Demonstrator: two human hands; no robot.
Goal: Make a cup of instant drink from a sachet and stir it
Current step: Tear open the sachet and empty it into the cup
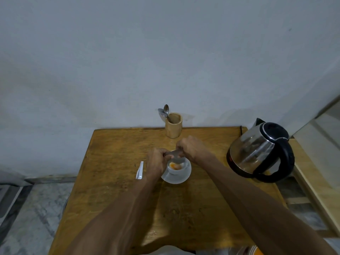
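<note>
A white cup (179, 170) stands on a white saucer (181, 179) in the middle of the wooden table (117, 162). Orange powder (173, 165) lies inside the cup. Both hands hold a sachet (173, 153) level just above the cup's far rim. My left hand (158, 161) grips its left end and my right hand (191, 147) grips its right end. The sachet is mostly hidden by the fingers.
A second white sachet (140, 170) lies on the table left of the saucer. A wooden holder (173, 126) with spoons (164, 112) stands at the table's far edge against the wall. A steel kettle (261, 151) with a black handle sits at the right.
</note>
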